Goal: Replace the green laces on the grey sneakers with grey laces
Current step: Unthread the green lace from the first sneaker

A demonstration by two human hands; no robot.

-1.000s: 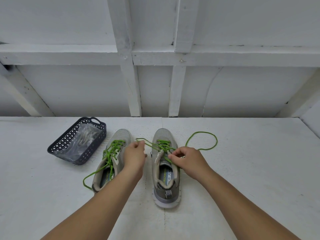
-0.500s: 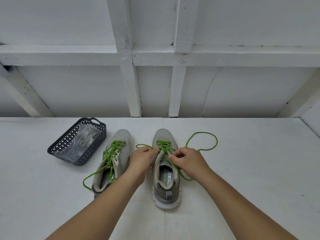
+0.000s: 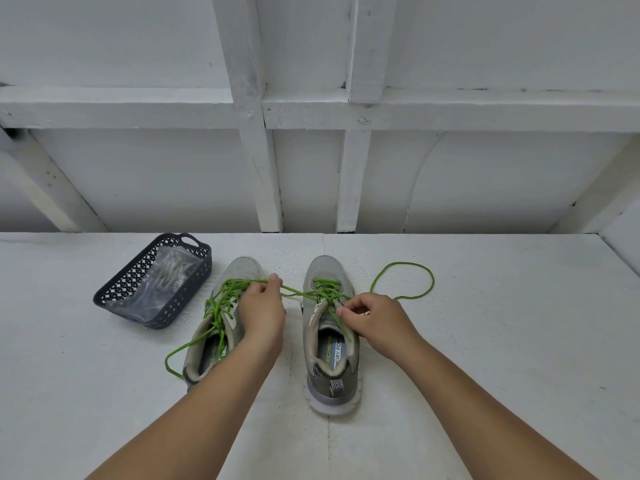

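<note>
Two grey sneakers stand side by side on the white bench [image 3: 485, 341], toes pointing far: the left sneaker [image 3: 221, 317] near the dark perforated basket [image 3: 114, 292], which holds a clear bag [image 3: 162, 285], and the right sneaker [image 3: 329, 341] just right of it. The left hand [image 3: 261, 315] lies over the left sneaker, its grip pinching a strand of the green lace [image 3: 298, 292] that runs across the gap to the right sneaker's eyelets. The right hand [image 3: 375, 322] sits at the right sneaker's throat, its grip pinching the same lace, whose free end [image 3: 415, 282] loops on the bench to the far right.
</note>
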